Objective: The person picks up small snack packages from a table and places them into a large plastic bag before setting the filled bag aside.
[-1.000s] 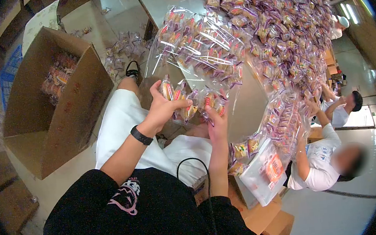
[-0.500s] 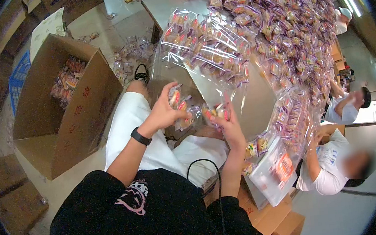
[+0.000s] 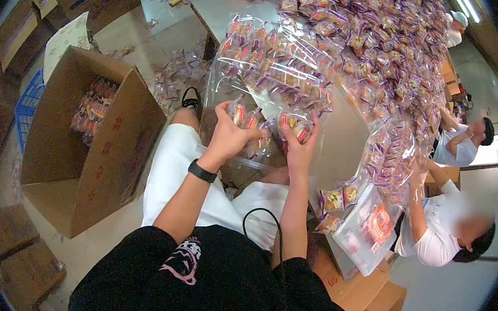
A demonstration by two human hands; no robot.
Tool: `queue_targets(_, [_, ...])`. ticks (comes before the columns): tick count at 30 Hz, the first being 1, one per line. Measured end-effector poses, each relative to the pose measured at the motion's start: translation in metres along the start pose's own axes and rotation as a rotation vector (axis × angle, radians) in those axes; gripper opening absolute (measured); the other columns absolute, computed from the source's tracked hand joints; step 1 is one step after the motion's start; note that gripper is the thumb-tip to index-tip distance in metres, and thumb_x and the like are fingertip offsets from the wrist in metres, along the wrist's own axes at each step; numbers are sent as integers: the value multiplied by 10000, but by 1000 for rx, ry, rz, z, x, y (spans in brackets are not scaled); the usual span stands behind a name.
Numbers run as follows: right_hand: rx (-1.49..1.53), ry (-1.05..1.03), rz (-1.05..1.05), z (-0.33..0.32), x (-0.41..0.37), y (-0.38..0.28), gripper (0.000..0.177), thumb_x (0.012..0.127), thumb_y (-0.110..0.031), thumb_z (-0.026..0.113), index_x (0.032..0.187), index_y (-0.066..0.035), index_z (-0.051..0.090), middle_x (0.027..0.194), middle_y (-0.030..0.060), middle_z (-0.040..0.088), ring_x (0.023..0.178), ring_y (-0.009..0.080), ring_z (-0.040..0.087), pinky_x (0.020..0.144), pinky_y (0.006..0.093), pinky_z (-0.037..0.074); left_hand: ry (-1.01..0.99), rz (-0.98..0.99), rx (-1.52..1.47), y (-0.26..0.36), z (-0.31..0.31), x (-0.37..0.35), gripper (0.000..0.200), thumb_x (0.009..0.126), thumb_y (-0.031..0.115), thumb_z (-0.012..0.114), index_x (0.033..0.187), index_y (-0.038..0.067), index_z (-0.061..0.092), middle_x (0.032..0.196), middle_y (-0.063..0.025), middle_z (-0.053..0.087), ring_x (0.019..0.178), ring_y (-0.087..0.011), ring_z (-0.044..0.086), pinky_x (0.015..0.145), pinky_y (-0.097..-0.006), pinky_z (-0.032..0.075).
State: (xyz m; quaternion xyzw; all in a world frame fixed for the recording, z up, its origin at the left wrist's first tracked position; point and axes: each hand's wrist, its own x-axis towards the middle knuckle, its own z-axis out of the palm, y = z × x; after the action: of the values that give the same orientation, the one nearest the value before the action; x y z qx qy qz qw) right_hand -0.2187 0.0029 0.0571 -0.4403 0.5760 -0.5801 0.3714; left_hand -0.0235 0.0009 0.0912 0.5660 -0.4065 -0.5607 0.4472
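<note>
My left hand (image 3: 227,138), with a black band on its wrist, is closed round several small plastic-wrapped cakes (image 3: 250,120) in a row. My right hand (image 3: 299,143) pinches another wrapped cake (image 3: 301,132) with a red label between thumb and fingers. The two hands are a short gap apart above my lap. Just beyond them, a large clear plastic bag (image 3: 279,62) lies on the table edge with rows of wrapped cakes in it.
Wrapped cakes (image 3: 370,42) pile across the table. An open carton (image 3: 103,139) at left has packs inside. Flat printed bags (image 3: 367,228) lie at the right, near a co-worker in a white shirt (image 3: 436,227). Loose packs (image 3: 178,72) lie on the floor.
My right hand has moved up, and its wrapped cake now shows its label. My left hand has shifted slightly up and right, still holding its cakes.
</note>
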Motion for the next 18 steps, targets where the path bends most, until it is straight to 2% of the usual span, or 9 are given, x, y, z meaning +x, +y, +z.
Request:
queue_targets(4, [-25,102,-68,-5,10,12,858,880,-154,818,1582,-87,329,1506,191,428,1374,303,449,1154,424,366,-30,-47,-193,-18,7,19,1100,692,175,936,1467,-31,183,1220,-207,607,1059,-248,655,828,-363,569])
queue_targets(7, [-84,205,-181,-14,16,11,859,880,-138,816,1582,-77,325,1510,189,415,1360,304,457,1150,424,373,-185,118,-306,-12,9,35,1114,692,152,932,1475,-21,159,1211,-191,614,1046,-237,656,805,-355,572])
queue_targets(8, [-189,250,-236,-20,17,13,858,870,-126,823,1570,-62,332,1490,188,424,1321,305,487,1140,426,385,-60,-10,-218,-10,13,29,1095,704,150,928,1466,-19,160,1195,-174,623,1006,-224,665,770,-351,580])
queue_targets(11, [29,344,-126,-37,27,10,853,861,-112,826,1560,-49,341,1491,189,428,1293,298,510,1124,425,401,-65,23,-160,6,30,28,1083,714,169,926,1459,-23,163,1157,-172,628,960,-217,677,737,-365,590])
queue_targets(12, [27,372,-106,-43,28,7,842,859,-118,830,1551,-64,354,1476,162,446,1241,265,535,1029,389,444,-41,163,-183,6,43,31,1097,653,225,974,1415,-56,236,1251,-184,585,1119,-248,609,1019,-365,487])
queue_targets(14, [28,433,-75,-52,32,2,820,854,-132,837,1534,-93,381,1446,109,482,1136,201,585,840,318,531,-52,58,-183,7,63,32,1105,659,232,974,1416,-49,221,1238,-180,582,1121,-243,604,1026,-369,482])
queue_targets(17, [-15,450,-91,-74,40,4,838,864,-117,822,1555,-53,351,1524,186,419,1300,284,512,1102,412,424,-101,-86,-254,15,88,31,1117,661,239,976,1424,-37,209,1221,-165,571,1129,-233,587,1025,-382,484])
queue_targets(18, [-12,473,-73,-76,42,-2,829,869,-119,818,1554,-52,356,1526,185,425,1308,284,509,1100,413,425,-136,-138,-285,17,94,32,1120,660,237,977,1428,-34,208,1224,-165,566,1132,-232,582,1014,-386,491])
